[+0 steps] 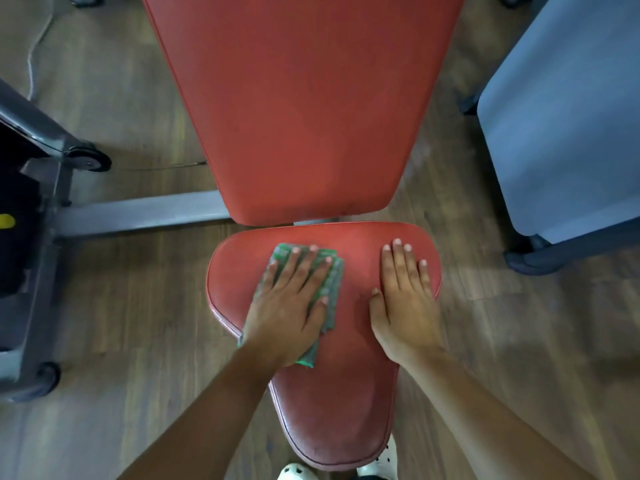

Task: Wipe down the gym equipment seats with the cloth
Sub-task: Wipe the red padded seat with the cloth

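A red padded vinyl seat (332, 393), wide at its far end and narrowing toward the person, fills the lower middle of the view. At its 12 o'clock, just beyond a narrow gap, stands the matching red padded backrest (304, 109). A folded green patterned cloth (330, 289) lies flat on the seat's wide end, toward 10 o'clock from the seat's middle. The left hand (291, 303) presses palm-down on the cloth, its fingers (294, 268) spread slightly apart and laid flat, not curled around the fabric. The right hand (405, 299) rests palm-down directly on the bare vinyl at about 2 o'clock, fingers straight and close together, gripping nothing. The two hands lie near each other without touching. A grey metal frame bar (138, 216) runs off at 9 o'clock over the brown wood-grain floor (131, 323). A pale blue-grey padded bench (568, 126) stands at 3 o'clock.
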Demonstrator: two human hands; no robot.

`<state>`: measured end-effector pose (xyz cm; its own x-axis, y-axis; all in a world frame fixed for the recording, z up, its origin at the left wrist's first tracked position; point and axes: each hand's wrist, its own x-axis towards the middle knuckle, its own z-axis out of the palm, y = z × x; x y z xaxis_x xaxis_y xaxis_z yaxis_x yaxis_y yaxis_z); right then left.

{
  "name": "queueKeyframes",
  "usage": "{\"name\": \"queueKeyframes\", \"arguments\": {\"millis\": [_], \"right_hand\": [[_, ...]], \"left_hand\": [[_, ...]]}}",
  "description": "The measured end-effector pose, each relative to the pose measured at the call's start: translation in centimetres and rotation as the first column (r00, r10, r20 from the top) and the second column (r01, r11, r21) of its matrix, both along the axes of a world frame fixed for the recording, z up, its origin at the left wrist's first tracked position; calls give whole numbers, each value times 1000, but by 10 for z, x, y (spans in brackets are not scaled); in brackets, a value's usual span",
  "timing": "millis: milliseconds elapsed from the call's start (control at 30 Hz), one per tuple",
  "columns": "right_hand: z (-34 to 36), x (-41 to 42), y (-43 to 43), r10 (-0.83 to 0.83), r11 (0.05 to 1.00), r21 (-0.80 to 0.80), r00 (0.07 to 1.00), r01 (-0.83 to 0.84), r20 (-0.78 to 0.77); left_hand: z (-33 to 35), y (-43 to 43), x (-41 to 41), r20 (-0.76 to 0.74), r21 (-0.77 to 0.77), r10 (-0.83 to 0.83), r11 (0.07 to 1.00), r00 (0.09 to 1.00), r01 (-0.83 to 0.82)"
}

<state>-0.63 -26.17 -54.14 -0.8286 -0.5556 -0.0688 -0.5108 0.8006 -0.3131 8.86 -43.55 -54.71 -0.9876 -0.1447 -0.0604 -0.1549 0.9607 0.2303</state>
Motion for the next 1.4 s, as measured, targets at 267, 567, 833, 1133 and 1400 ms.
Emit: {"name": "queueKeyframes", "arguments": {"millis": [267,567,833,1133,1400], "right_hand": [[-4,-15,27,-47,997,60,999,48,-26],[0,-16,29,-26,998,58,1000,26,5],[2,-13,25,-63,998,17,997,62,38],[21,35,-64,5,1000,-10,995,-4,102],[3,-3,-32,-34,992,120,999,34,4]], "left_hand": [[8,42,-50,52,36,108,993,993,-109],[6,27,-19,57,51,46,998,997,-49],[19,70,-33,27,255,42,966,999,-47],[12,-34,7,58,39,369,928,928,-371],[-3,-41,15,100,-7,328,944,939,-329]]}}
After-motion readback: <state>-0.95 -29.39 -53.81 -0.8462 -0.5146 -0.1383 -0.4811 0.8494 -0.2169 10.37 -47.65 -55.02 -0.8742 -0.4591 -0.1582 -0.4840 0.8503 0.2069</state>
